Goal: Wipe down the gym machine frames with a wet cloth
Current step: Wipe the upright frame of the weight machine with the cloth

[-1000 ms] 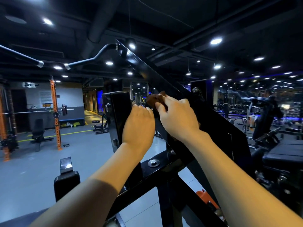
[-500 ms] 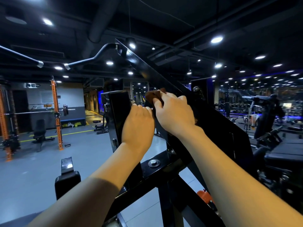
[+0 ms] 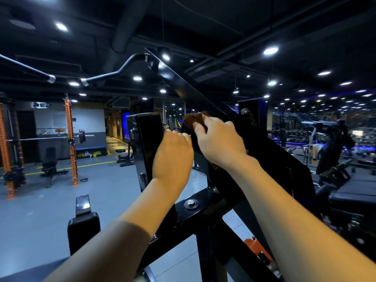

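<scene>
1. The right hand (image 3: 220,142) holds a brown cloth (image 3: 195,120) against the slanted black beam (image 3: 189,92) of the gym machine frame. The fingers are curled over the cloth and press it on the beam; a part of the cloth shows above the fingertips.
2. The left hand (image 3: 173,157) is just beside the right one, touching it or almost touching. Its fingers are curled forward at the edge of the same beam, next to an upright black plate (image 3: 147,139). I cannot tell if this grip closes on the frame or on the cloth, because the back of the hand hides the fingertips.
3. Below the hands, a black cross bar carries a large silver bolt (image 3: 191,203).
4. On the left, well apart, an orange squat rack (image 3: 70,139) stands on the grey floor (image 3: 40,210) with a dark adjustable seat (image 3: 49,159) near it.
5. A curved pull bar (image 3: 114,73) hangs from the top of the beam.
</scene>
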{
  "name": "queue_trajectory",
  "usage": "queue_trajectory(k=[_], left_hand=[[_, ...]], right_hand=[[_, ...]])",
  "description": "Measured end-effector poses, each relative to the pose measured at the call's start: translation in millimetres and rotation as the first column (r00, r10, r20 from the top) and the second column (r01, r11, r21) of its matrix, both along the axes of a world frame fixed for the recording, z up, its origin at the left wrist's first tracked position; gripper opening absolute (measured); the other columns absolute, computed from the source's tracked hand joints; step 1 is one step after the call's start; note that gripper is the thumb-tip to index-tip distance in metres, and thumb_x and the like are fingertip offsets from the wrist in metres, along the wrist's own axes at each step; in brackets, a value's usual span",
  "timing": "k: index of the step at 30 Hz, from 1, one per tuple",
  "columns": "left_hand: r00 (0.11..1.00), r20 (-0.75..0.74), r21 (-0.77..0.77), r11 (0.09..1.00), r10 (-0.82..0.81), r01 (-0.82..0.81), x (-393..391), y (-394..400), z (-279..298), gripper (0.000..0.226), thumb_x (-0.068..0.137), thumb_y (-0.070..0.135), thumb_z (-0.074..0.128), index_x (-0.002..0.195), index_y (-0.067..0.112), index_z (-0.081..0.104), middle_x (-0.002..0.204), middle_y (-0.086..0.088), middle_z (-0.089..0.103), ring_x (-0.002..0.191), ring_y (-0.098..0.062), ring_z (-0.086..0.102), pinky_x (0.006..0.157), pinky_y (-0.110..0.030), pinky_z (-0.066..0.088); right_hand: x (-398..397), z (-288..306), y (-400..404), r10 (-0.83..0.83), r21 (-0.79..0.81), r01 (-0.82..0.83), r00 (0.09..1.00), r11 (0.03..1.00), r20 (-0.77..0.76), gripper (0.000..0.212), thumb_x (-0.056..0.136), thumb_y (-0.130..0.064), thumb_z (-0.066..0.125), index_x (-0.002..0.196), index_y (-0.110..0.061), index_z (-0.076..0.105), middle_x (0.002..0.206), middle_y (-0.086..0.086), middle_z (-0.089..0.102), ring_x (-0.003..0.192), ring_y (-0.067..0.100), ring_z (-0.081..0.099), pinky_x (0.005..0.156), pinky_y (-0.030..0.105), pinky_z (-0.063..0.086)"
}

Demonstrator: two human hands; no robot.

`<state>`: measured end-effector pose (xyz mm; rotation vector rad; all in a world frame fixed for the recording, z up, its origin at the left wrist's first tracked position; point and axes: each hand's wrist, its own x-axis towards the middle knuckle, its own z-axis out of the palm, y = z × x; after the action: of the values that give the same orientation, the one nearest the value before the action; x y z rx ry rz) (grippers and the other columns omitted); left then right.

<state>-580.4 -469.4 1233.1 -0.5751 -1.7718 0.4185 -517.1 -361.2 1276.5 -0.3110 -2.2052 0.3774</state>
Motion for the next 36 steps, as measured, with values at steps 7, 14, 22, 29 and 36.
queue_trajectory(k=[7,14,22,29,36], left_hand=[[0.999,0.049,0.032,0.999,0.008,-0.009,-2,4,0,0.026,0.088,0.01,0.037,0.108,0.009,0.054,0.087,-0.001,0.055,0.088,-0.021,0.055,0.096,-0.036,0.042],[1.0,0.005,-0.01,1.0,0.0,0.0,0,1,0,0.027,0.089,0.011,0.03,0.1,0.015,0.054,0.086,0.0,0.054,0.088,-0.019,0.055,0.095,-0.035,0.042],[1.0,0.027,-0.012,1.0,0.003,-0.003,2,3,4,0.024,0.081,0.005,0.033,0.09,0.017,0.051,0.075,0.001,0.043,0.08,-0.018,0.053,0.093,-0.034,0.043],[1.0,0.006,-0.004,1.0,-0.02,0.02,1,3,1,0.024,0.086,0.01,0.027,0.092,0.014,0.05,0.08,-0.001,0.049,0.083,-0.019,0.052,0.093,-0.036,0.041],[0.998,0.067,-0.01,1.0,0.003,-0.002,1,1,2,0.016,0.088,0.012,0.039,0.097,0.014,0.052,0.083,0.0,0.053,0.085,-0.019,0.055,0.097,-0.036,0.043]], right_hand=[[66,-57,-5,-0.221,0.01,0.221,0.975,0.975,-0.024,0.039,0.107,-0.051,0.03,0.127,-0.034,0.059,0.12,-0.012,0.061,0.115,0.024,0.047,0.079,0.04,0.043],[-10,5,0,-0.037,-0.002,0.037,0.998,0.999,0.044,0.049,0.109,-0.051,0.025,0.152,-0.035,0.043,0.15,0.0,0.05,0.133,0.032,0.04,0.099,0.05,0.041],[82,-61,-4,-0.144,0.043,0.147,0.988,0.988,-0.059,0.031,0.108,-0.046,0.036,0.123,-0.036,0.061,0.091,-0.02,0.053,0.105,0.019,0.049,0.067,0.034,0.038],[4,-11,-8,-0.161,0.112,0.156,0.986,0.981,0.035,0.055,0.11,-0.048,0.023,0.162,-0.029,0.026,0.153,0.006,0.045,0.136,0.034,0.037,0.1,0.047,0.041],[14,-21,1,-0.114,0.095,0.114,0.993,0.989,-0.002,0.048,0.109,-0.048,0.025,0.149,-0.031,0.047,0.144,-0.006,0.055,0.129,0.03,0.043,0.088,0.042,0.04]])
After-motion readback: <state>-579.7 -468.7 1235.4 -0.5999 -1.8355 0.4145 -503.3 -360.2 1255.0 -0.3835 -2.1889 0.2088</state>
